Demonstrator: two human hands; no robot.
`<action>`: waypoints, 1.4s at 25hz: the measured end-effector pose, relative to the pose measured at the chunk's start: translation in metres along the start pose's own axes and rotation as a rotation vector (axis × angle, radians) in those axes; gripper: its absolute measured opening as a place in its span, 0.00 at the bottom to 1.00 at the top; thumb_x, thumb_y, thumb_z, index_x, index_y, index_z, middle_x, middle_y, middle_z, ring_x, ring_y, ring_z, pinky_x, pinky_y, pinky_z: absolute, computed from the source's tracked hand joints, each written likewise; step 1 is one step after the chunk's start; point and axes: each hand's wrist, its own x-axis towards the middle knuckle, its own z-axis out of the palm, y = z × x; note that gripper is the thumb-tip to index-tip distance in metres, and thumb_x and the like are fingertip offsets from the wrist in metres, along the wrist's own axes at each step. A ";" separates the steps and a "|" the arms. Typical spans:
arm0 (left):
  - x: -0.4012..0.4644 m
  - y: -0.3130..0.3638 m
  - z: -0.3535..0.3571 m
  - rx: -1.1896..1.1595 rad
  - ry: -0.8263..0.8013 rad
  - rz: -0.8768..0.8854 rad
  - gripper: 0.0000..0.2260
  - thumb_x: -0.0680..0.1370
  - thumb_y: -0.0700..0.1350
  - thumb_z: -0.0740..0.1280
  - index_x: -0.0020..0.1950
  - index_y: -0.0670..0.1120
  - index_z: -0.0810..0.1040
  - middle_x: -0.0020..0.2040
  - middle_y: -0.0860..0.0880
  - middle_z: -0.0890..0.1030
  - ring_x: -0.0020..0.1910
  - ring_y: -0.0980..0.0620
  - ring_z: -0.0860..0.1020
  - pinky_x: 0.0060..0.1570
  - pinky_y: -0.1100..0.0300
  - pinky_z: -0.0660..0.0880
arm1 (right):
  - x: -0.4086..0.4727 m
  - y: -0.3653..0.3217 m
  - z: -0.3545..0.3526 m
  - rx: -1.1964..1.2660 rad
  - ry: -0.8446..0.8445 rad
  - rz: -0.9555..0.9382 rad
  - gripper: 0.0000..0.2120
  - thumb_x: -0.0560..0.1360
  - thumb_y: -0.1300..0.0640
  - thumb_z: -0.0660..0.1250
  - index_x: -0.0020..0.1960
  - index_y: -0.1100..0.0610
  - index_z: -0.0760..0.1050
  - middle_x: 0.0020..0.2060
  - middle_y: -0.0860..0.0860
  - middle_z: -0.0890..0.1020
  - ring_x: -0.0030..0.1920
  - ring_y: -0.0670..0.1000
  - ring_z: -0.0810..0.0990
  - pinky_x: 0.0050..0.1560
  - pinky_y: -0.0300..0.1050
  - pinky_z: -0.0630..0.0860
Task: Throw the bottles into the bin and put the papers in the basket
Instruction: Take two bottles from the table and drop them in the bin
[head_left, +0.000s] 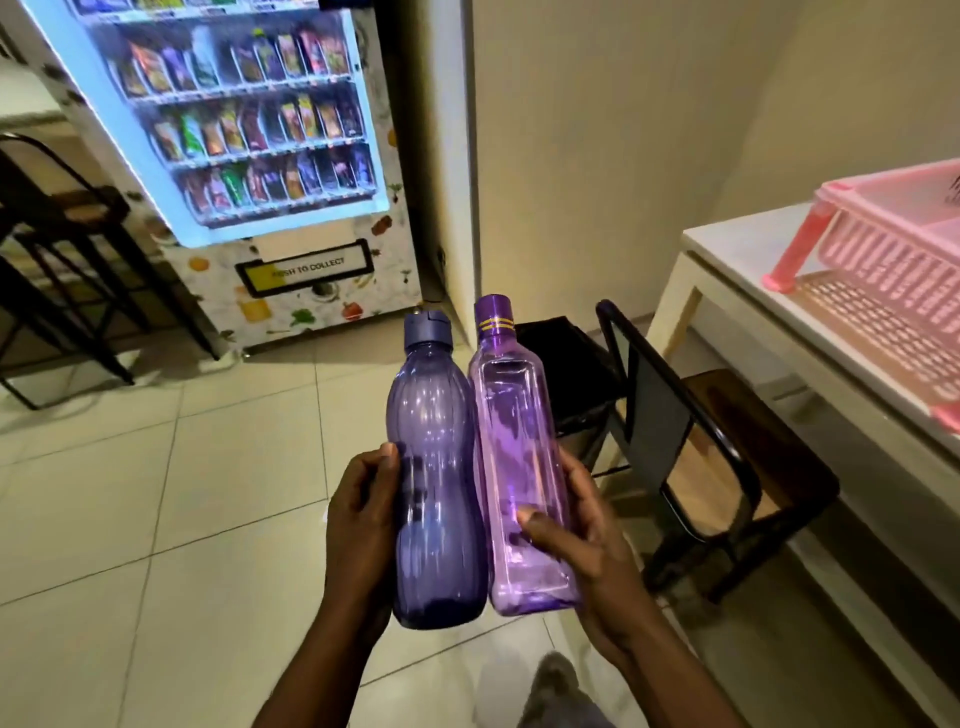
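While both bottles stand upright side by side, touching, the left hand (363, 525) grips the dark blue-violet bottle (431, 467) and the right hand (582, 551) grips the lighter square purple bottle (519, 467). Black bin (566, 364) sits on the floor just behind them, beside a chair (717, 457). Pink basket (893, 280) rests on the white table (737, 249), right. Papers not visible.

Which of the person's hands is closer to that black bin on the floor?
Right. The right hand, holding the lighter purple bottle, is just below the black bin; the left hand sits farther left, beyond both bottles.
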 end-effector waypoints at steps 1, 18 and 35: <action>0.014 -0.003 0.000 0.009 0.001 -0.008 0.15 0.78 0.62 0.68 0.50 0.52 0.82 0.46 0.50 0.85 0.43 0.51 0.81 0.46 0.52 0.78 | 0.015 0.001 0.002 -0.008 0.004 0.009 0.37 0.64 0.51 0.80 0.70 0.37 0.71 0.64 0.49 0.81 0.61 0.55 0.83 0.56 0.55 0.82; 0.271 -0.021 0.065 0.159 -0.275 -0.194 0.30 0.63 0.64 0.77 0.65 0.69 0.75 0.61 0.60 0.82 0.57 0.59 0.83 0.56 0.56 0.81 | 0.279 0.027 -0.023 0.094 0.288 0.160 0.29 0.69 0.60 0.75 0.67 0.48 0.73 0.61 0.56 0.83 0.60 0.66 0.82 0.62 0.69 0.76; 0.541 -0.185 0.227 0.364 -0.618 -0.465 0.38 0.65 0.54 0.78 0.74 0.52 0.73 0.64 0.47 0.81 0.59 0.47 0.83 0.61 0.51 0.80 | 0.524 0.145 -0.125 0.390 0.743 0.550 0.22 0.70 0.55 0.70 0.61 0.63 0.80 0.57 0.64 0.84 0.52 0.65 0.81 0.61 0.64 0.75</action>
